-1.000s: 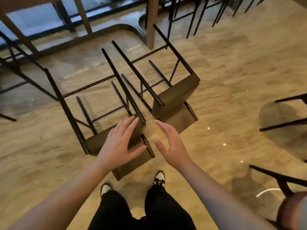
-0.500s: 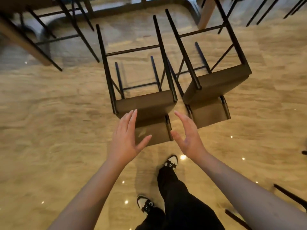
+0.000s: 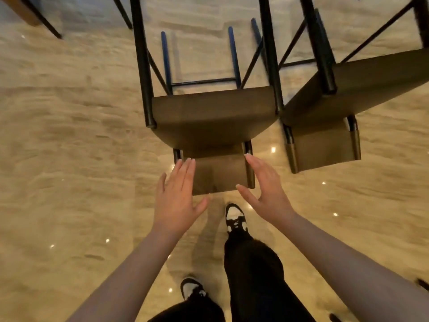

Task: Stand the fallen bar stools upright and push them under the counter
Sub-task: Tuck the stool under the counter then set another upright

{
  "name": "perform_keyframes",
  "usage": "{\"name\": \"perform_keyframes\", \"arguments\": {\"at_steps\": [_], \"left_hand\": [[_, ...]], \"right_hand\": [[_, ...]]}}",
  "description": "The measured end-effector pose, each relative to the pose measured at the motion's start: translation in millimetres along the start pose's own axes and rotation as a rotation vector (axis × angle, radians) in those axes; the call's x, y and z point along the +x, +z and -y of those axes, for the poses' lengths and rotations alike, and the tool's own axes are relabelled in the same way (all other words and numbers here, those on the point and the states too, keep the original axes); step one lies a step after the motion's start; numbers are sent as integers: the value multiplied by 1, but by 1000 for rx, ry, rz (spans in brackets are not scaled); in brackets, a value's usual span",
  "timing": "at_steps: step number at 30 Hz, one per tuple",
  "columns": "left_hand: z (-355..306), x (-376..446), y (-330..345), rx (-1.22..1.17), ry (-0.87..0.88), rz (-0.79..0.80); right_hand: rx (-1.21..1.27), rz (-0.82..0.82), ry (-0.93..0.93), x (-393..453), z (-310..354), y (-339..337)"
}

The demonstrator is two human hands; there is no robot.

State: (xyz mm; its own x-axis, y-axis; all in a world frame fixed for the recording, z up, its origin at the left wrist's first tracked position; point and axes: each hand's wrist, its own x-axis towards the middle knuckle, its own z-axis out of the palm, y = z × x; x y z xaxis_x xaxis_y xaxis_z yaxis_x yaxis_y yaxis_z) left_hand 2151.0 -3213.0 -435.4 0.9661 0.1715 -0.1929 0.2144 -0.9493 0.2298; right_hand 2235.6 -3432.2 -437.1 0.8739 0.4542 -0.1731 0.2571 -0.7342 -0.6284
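1. Seen from above, looking down past two bare forearms to a glossy tan floor [image 3: 69,159] dotted with small light reflections.
2. Lying tipped on its back on that floor, straight ahead: a bar stool [image 3: 213,112] with a brown seat and black metal legs running away toward the top of the frame; low brown backrest nearest the feet.
3. Just beside it on the right, lying the same way and angled slightly: a second bar stool [image 3: 352,89], seat corner almost touching the first.
4. Left hand [image 3: 176,198] released, fingers straight and together, thumb spread, fingertips at the left edge of the nearer stool's backrest, gripping nothing.
5. Right hand [image 3: 267,189] likewise released, fingers extended, thumb spread, reaching to the right edge of the same backrest; actual contact not clear.
6. Below the hands: black trousers [image 3: 253,270] and two black-and-white sneakers, one [image 3: 235,217] stepped forward close behind the backrest, the other [image 3: 192,288] further back.
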Motion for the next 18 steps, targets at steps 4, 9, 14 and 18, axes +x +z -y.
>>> {"name": "perform_keyframes", "arguments": {"at_steps": [4, 9, 14, 18], "left_hand": [[27, 35, 118, -20, 53, 17], [65, 61, 268, 38, 140, 91], [90, 96, 367, 107, 156, 195], [103, 105, 418, 161, 226, 247]], "right_hand": [[19, -11, -43, 46, -82, 84], [-120, 98, -91, 93, -186, 194], [-241, 237, -169, 113, -259, 282], [-389, 333, -179, 112, -298, 323]]}}
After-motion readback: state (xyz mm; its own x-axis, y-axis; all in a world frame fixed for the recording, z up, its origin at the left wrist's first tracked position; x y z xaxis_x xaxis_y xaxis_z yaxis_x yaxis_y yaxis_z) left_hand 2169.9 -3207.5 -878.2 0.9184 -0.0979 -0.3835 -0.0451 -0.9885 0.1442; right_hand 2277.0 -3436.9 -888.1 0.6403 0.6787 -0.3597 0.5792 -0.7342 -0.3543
